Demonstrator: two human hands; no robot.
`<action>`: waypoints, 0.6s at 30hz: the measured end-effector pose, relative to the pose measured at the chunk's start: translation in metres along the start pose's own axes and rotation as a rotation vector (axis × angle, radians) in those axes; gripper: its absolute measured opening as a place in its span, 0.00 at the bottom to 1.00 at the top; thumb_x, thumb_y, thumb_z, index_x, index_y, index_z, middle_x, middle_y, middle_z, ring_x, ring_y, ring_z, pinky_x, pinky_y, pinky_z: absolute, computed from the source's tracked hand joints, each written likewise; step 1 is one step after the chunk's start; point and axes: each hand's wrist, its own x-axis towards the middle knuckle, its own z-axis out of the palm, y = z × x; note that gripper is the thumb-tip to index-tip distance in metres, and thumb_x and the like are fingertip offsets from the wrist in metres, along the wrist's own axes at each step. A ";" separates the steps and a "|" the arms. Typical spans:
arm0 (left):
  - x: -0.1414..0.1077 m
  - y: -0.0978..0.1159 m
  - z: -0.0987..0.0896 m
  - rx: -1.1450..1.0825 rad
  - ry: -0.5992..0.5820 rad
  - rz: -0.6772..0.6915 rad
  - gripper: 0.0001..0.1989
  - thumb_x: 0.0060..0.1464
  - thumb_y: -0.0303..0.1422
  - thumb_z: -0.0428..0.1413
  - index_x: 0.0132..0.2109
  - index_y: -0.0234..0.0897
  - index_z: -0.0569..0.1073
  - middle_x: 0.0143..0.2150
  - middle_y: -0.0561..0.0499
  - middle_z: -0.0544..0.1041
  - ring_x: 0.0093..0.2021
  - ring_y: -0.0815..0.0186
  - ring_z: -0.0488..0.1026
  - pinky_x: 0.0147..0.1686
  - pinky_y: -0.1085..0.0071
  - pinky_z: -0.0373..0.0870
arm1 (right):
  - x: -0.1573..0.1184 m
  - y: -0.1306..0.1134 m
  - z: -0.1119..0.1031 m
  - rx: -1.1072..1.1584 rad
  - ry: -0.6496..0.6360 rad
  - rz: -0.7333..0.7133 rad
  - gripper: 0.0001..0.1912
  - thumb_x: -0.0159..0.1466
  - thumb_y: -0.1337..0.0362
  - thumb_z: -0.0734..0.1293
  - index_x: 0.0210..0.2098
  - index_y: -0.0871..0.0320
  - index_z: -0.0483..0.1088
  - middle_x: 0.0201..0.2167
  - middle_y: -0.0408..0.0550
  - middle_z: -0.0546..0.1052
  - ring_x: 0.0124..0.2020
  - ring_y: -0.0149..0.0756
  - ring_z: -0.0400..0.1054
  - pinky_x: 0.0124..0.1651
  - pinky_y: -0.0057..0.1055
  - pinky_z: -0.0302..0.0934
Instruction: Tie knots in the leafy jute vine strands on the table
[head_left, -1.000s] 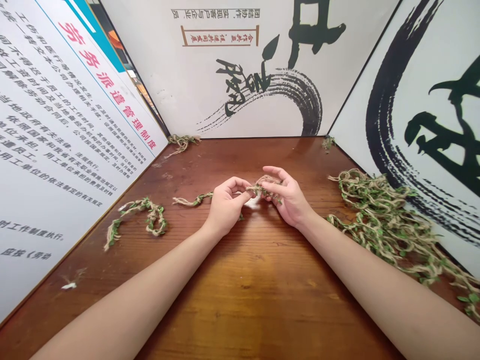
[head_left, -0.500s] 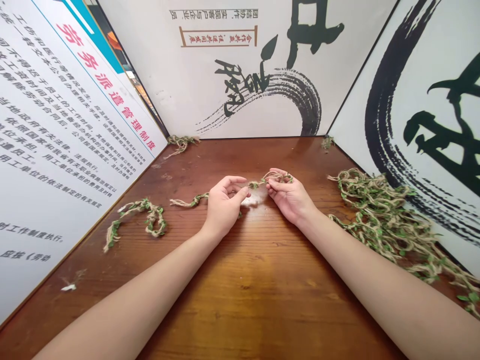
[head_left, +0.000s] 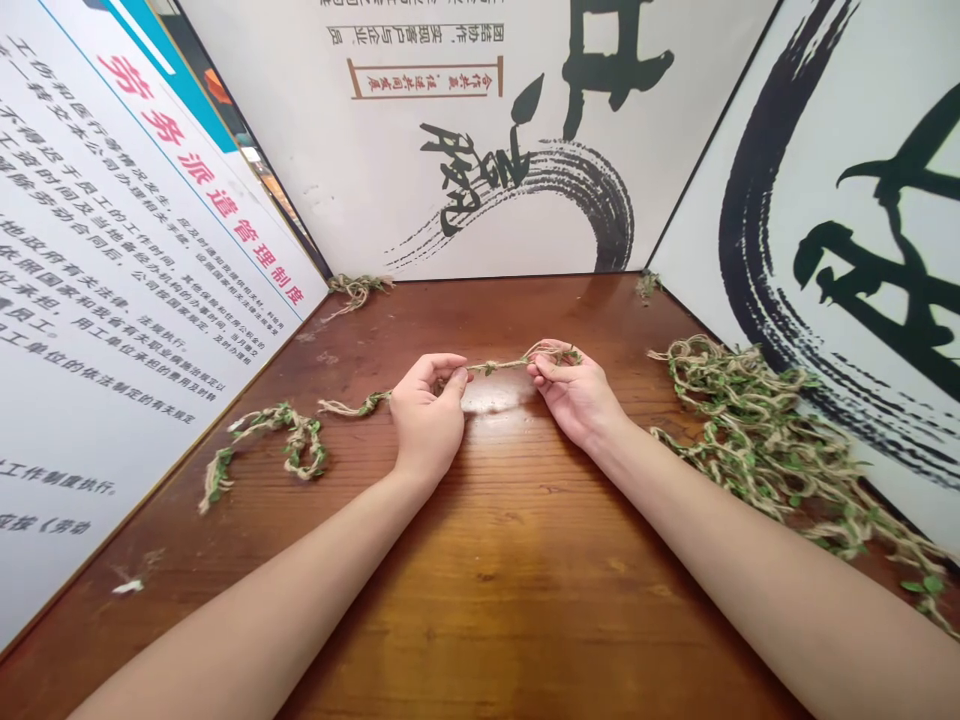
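A length of jute twine with small green leaves (head_left: 501, 366) stretches nearly straight between my hands. My left hand (head_left: 427, 415) pinches it between thumb and fingers, and a tail (head_left: 354, 405) of the same leafy twine trails out to the left along the wooden table (head_left: 525, 600). My right hand (head_left: 574, 395) grips the other part between thumb and fingertips, with a small loop of twine (head_left: 551, 352) showing above the fingers. A loose curled piece of leafy twine (head_left: 285, 435) lies further left, not touching either hand.
A large tangled heap of leafy twine (head_left: 757, 445) lies to the right of my right arm. Small twine bits (head_left: 356, 290) sit in the far left corner, and another (head_left: 649, 285) in the far right. Printed boards (head_left: 480, 130) stand along three table edges.
My hands have drawn apart, the left moving left, and the twine between them is now pulled taut. The view has shifted slightly.
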 end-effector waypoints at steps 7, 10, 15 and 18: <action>0.000 0.001 -0.004 0.216 0.021 0.053 0.13 0.55 0.30 0.60 0.48 0.38 0.79 0.46 0.44 0.83 0.49 0.56 0.79 0.54 0.55 0.73 | -0.002 0.002 0.001 -0.041 -0.036 -0.066 0.19 0.46 0.70 0.79 0.35 0.56 0.73 0.29 0.42 0.79 0.30 0.31 0.73 0.33 0.29 0.67; -0.005 0.005 -0.003 0.426 0.008 0.223 0.26 0.50 0.28 0.63 0.58 0.38 0.74 0.59 0.40 0.77 0.62 0.49 0.71 0.64 0.48 0.64 | -0.009 0.003 0.007 -0.143 -0.130 -0.096 0.21 0.48 0.65 0.80 0.39 0.56 0.74 0.29 0.43 0.80 0.29 0.33 0.75 0.35 0.32 0.71; -0.013 0.003 0.002 0.357 -0.351 0.319 0.35 0.55 0.28 0.61 0.68 0.40 0.61 0.54 0.42 0.79 0.55 0.55 0.77 0.61 0.53 0.69 | -0.017 0.005 0.013 -0.260 -0.228 -0.070 0.22 0.52 0.56 0.80 0.43 0.56 0.75 0.33 0.46 0.80 0.38 0.38 0.78 0.39 0.35 0.74; -0.012 -0.001 0.003 0.276 -0.434 0.211 0.34 0.58 0.28 0.59 0.69 0.40 0.58 0.46 0.45 0.82 0.45 0.60 0.80 0.50 0.61 0.75 | -0.017 0.005 0.013 -0.248 -0.238 -0.062 0.23 0.52 0.54 0.80 0.44 0.55 0.75 0.33 0.45 0.79 0.38 0.39 0.78 0.40 0.36 0.75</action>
